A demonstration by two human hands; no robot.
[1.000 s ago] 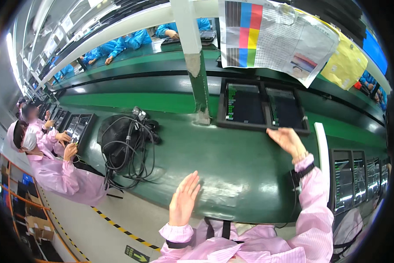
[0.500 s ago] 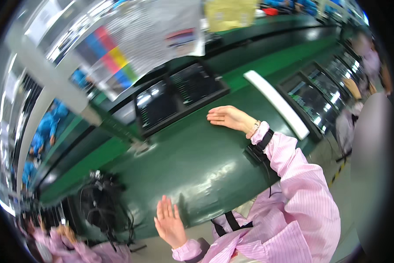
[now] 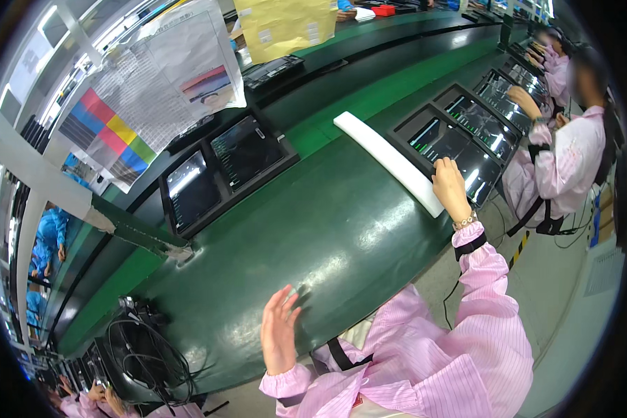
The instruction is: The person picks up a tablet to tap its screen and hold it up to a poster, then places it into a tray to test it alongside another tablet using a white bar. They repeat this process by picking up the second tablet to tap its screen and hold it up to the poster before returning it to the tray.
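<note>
My left hand [image 3: 280, 333] hovers open, fingers spread, just above the near edge of the dark green conveyor belt [image 3: 313, 230], holding nothing. My right hand [image 3: 450, 188] reaches out to the right and rests its fingers on the near end of a long white foam strip [image 3: 386, 160], beside a black tray of two dark screens [image 3: 460, 143]. Whether the fingers grip the strip or only touch it is unclear. Further back on the belt sits another black tray with two tablets [image 3: 219, 171]. Both my sleeves are pink, and a bracelet and a black strap ring the right wrist.
A person in pink [image 3: 571, 146] works at more screen trays [image 3: 508, 90] to the right. Hanging papers with a colour chart [image 3: 153, 90] and a yellow sheet [image 3: 285, 24] dangle over the belt. A black box with coiled cables [image 3: 142, 348] lies at the lower left. A grey-green post [image 3: 125, 230] meets the belt.
The view has swung further right. My right hand has left the bare belt near the tablet tray and moved right onto the end of the white strip. My left hand stays raised and open.
</note>
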